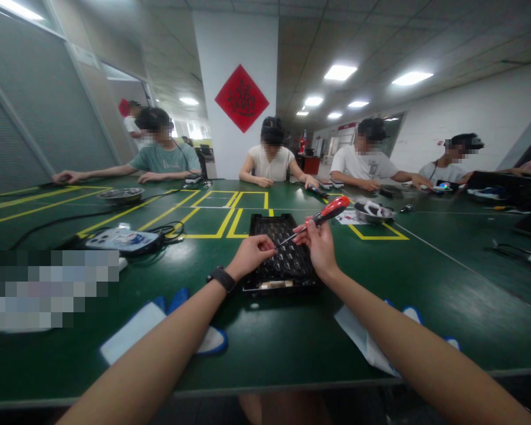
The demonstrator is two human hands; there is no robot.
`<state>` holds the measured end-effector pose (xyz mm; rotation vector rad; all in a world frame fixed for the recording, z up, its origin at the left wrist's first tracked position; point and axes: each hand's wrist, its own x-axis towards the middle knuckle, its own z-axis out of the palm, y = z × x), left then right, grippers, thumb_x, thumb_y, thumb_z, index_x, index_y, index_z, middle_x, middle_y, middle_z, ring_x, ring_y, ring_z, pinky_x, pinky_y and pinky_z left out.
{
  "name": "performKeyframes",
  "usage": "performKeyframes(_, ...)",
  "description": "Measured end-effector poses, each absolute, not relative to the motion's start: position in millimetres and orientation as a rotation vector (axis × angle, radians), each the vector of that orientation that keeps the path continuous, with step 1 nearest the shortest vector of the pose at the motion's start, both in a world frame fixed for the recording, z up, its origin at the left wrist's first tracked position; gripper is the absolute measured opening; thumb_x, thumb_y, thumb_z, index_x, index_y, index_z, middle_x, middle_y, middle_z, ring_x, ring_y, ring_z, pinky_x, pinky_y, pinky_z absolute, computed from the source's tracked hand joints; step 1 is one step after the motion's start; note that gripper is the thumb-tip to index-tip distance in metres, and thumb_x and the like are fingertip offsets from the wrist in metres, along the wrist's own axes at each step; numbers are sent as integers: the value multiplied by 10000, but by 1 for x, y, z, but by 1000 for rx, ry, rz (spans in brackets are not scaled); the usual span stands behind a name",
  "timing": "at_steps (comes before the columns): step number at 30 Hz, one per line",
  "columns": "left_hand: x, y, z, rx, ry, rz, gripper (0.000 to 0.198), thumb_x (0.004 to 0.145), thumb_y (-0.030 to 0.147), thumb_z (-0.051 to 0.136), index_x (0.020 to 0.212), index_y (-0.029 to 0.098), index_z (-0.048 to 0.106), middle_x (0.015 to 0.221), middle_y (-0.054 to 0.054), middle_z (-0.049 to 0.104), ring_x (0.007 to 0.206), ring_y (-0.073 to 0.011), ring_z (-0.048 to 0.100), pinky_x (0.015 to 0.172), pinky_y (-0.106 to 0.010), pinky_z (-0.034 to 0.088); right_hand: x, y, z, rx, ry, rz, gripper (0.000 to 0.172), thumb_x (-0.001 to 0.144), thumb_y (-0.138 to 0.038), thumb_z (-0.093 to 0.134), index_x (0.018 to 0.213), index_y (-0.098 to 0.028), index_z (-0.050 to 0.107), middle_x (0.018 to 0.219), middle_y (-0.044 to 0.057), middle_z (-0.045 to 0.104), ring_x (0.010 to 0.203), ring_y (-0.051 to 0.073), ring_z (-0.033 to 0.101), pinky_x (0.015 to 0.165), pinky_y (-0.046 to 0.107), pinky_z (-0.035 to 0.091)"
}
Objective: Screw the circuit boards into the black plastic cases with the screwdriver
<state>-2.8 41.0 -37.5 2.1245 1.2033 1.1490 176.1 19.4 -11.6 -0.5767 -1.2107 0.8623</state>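
Note:
My right hand (320, 243) grips a screwdriver with a red and black handle (330, 212), its shaft slanting down to the left. My left hand (251, 252), with a black watch on the wrist, is pinched closed right at the screwdriver's tip; what it holds is too small to make out. Both hands hover over a black keyboard-like device (282, 255) lying on the green table (265, 348).
White and blue gloves lie at the near edge, left (150, 327) and right (367, 339). A phone and cables (124, 239) are at left, a metal bowl (374, 212) at right, another bowl (121, 193) far left. Several people sit along the far side.

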Motion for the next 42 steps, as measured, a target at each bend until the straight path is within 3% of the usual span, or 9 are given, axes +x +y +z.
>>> performKeyframes(10, -3, 42, -38, 2134, 1192, 1153, 276, 676, 406, 646, 762, 143, 640, 670, -16, 619, 624, -113, 518, 586, -224, 389, 177, 19, -10, -559, -1234, 828, 212, 849, -384, 473, 967, -215, 423, 742, -21, 623, 523, 72, 552, 507, 195, 445)
performKeyframes(24, -4, 41, -34, 2099, 1136, 1029, 257, 673, 361, 642, 810, 145, 667, 744, -34, 661, 681, -134, 570, 641, -237, 431, 179, 15, -5, -587, -1312, 762, 206, 844, -372, 479, 962, -206, 448, 697, -33, 609, 479, 69, 527, 491, 201, 443)
performKeyframes(28, -3, 31, -23, 2128, 1064, 1085, 278, 758, 391, 547, 853, 162, 673, 823, -28, 668, 766, -142, 580, 727, -246, 429, 181, 15, -5, -641, -1245, 790, 194, 836, -380, 473, 884, -192, 469, 595, -49, 580, 385, 55, 459, 389, 170, 366)
performKeyframes(32, 1, 20, -15, 2165, 988, 1070, 468, 841, 469, 391, 692, 138, 687, 720, -40, 659, 704, -133, 574, 715, -238, 422, 183, 16, -6, -686, -1219, 871, 200, 821, -379, 469, 840, -180, 478, 512, -55, 553, 323, 51, 404, 323, 159, 290)
performKeyframes(36, 4, 13, -13, 2139, 909, 960, 586, 860, 504, 322, 606, 117, 681, 618, -62, 644, 591, -118, 547, 629, -228, 420, 182, 15, -7, -674, -1238, 940, 192, 812, -367, 466, 844, -178, 478, 511, -47, 561, 326, 60, 421, 323, 165, 307)
performKeyframes(42, 4, 13, -13, 2115, 903, 917, 659, 873, 524, 250, 613, 119, 701, 597, -76, 654, 572, -122, 538, 620, -232, 417, 179, 13, -7, -696, -1297, 1001, 197, 800, -377, 477, 832, -182, 470, 511, -43, 568, 325, 64, 429, 323, 166, 319)
